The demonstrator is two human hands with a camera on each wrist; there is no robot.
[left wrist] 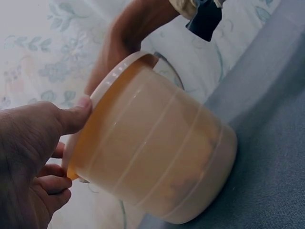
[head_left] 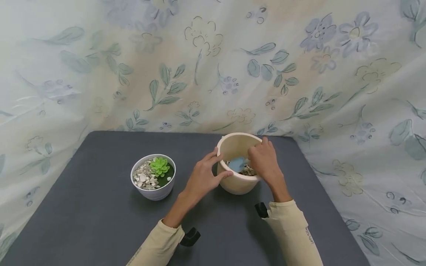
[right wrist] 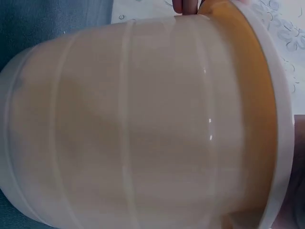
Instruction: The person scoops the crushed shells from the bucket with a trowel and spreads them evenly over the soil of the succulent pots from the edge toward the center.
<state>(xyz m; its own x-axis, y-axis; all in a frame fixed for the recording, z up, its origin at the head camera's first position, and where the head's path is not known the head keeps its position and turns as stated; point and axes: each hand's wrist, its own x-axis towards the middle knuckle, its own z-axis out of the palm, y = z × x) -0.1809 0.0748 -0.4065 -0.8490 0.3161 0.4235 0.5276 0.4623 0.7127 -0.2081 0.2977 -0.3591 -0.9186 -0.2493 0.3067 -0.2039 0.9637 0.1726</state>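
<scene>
A cream plastic bucket [head_left: 237,184] stands upright on the grey table, with brownish pebbles [head_left: 247,170] inside. My left hand [head_left: 203,178] grips its rim from the left, thumb over the near edge and fingers at the side; the left wrist view shows the thumb [left wrist: 76,114] on the rim too. Over the right side of the opening, my right hand [head_left: 264,159] has its fingers curled round a light blue scoop [head_left: 237,164], whose flat part shows among the pebbles. The grasp itself is hidden by the hand. In the right wrist view, the bucket wall [right wrist: 143,114] fills most of the picture.
A white pot [head_left: 153,195] with a bright green succulent [head_left: 159,167] and pale stones stands left of the bucket. The grey table [head_left: 100,221] reaches back to a floral cloth [head_left: 199,74] hanging behind it and along the right side.
</scene>
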